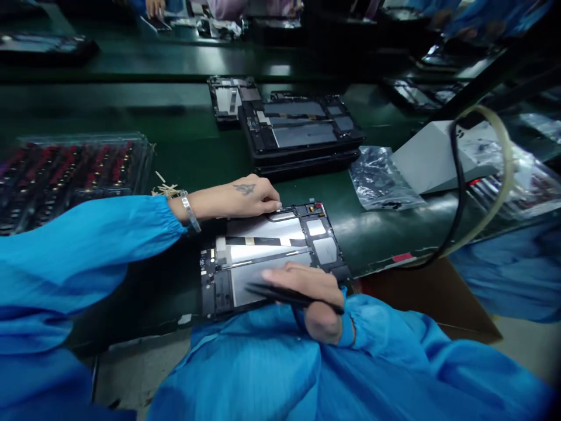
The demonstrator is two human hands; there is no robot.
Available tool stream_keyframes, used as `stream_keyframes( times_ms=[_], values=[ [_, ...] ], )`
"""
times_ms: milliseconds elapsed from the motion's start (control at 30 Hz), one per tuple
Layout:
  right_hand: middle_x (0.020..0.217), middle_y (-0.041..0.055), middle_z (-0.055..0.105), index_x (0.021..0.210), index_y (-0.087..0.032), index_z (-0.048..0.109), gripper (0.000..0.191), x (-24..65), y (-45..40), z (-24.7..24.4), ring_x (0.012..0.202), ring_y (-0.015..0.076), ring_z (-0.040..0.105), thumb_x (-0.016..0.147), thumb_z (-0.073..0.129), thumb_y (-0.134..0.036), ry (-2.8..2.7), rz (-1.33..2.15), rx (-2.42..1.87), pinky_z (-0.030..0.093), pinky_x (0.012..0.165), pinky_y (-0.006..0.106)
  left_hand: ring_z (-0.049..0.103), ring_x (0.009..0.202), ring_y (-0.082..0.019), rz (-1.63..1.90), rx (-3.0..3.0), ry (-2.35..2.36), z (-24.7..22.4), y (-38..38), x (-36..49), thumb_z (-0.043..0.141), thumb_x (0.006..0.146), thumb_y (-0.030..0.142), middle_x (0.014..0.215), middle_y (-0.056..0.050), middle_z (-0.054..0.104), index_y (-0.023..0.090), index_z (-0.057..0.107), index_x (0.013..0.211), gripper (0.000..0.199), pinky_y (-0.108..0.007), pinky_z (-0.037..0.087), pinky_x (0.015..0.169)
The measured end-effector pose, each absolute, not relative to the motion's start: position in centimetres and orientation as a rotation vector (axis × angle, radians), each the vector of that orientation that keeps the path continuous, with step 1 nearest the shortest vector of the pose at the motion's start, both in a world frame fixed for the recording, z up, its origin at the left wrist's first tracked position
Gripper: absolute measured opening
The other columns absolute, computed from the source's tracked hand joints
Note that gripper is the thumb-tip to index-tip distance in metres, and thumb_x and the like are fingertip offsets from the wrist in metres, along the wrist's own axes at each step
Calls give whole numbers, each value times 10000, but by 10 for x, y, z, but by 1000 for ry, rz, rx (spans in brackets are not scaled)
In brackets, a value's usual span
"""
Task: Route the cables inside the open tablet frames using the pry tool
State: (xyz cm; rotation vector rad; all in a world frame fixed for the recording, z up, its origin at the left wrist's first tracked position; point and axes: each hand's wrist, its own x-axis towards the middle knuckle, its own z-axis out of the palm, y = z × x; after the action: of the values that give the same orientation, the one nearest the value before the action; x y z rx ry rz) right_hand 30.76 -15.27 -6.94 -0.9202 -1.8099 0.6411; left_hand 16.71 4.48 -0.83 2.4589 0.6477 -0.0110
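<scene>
Head view: we look down on an opened tablet lying on the green table, close to the near edge, its inner side up with silver plates, a dark ribbon strip and a black frame. At its far edge we see the left hand, back upward, the fingers bent and the thumb drawn in against them at the frame; we cannot tell whether they pinch a part there or only rest on it. The right hand has its fingers closed round black tweezers, whose blurred tips point leftward over the lower silver plate; we cannot tell if they touch it. A clear bracelet circles the left wrist, just below a blue sleeve. Beyond the tablet we find a stack of similar devices, with a smaller device beside its far left corner. To the left sits a clear tray with rows of red and black parts, and near its right side lie pale strips. To the right we see a clear plastic bag next to a white box, with a pale tube looping in front of the box. At the top, a co-worker's hand shows.
</scene>
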Motion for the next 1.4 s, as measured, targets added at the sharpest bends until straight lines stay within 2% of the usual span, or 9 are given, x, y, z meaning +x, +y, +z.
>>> stream_keyframes(
  times_ms=[167,267,433,667,833,967,1033,1167,1400],
  values=[
    [1110,121,705,1411,-215,598,489,304,-145,-67,1062,252,668,1007,507,-475,-1679,531,-773,593,887,430,668,860,-162,-35,2293,720,3,50,162,549,942,419,979,-32,762,170,772,1078,361,-219,436,703],
    [1096,106,706,1391,-229,609,423,300,-141,-71,1059,243,664,1000,558,-383,-1690,529,-807,597,896,429,655,836,-145,140,2248,682,8,48,158,591,910,375,971,-34,753,169,752,1084,314,-210,440,695],
    [1011,68,753,1478,-222,499,496,312,-135,-67,980,183,732,992,477,-130,-1907,439,-689,635,866,354,518,569,-99,203,1905,753,16,36,155,664,857,351,646,15,616,137,696,1021,271,-192,358,534],
    [1382,143,631,1293,-193,659,381,373,-124,-38,1300,291,612,923,620,-112,-2536,-457,-565,544,1080,505,545,596,-103,362,1825,727,33,35,143,683,813,252,788,-20,690,147,716,1097,304,-198,348,510],
    [1326,30,687,1352,-315,634,466,388,-120,-17,1184,270,696,920,641,-142,-2221,-78,-693,607,1006,472,639,654,-96,490,1718,717,33,20,125,699,830,228,857,-32,724,139,692,1009,200,-161,451,569],
    [968,-43,791,1101,-351,761,311,371,-123,-12,919,244,765,855,730,-163,-1426,31,-940,634,906,425,742,735,-170,677,1518,570,30,-18,112,562,979,431,866,-83,758,160,538,928,277,-252,593,674],
    [943,-46,779,1031,-363,771,253,362,-122,-10,1000,267,744,850,736,-191,-1176,176,-979,591,996,469,751,719,-186,733,1567,527,32,-36,108,552,990,475,842,-71,762,186,479,958,300,-270,614,652],
    [1177,-54,747,1000,-393,764,184,361,-119,-8,1262,299,635,858,724,-283,-1058,563,-1043,495,1138,533,610,476,-90,860,1803,635,34,-53,108,637,962,369,612,35,663,200,462,876,258,-148,491,462],
    [1236,-14,734,1160,-331,714,253,362,-121,-13,1250,265,652,914,677,-373,-1007,956,-1177,533,1102,518,498,372,-38,912,1674,771,17,-47,114,530,1012,487,516,16,603,163,451,678,471,-121,334,378]
  ],
)
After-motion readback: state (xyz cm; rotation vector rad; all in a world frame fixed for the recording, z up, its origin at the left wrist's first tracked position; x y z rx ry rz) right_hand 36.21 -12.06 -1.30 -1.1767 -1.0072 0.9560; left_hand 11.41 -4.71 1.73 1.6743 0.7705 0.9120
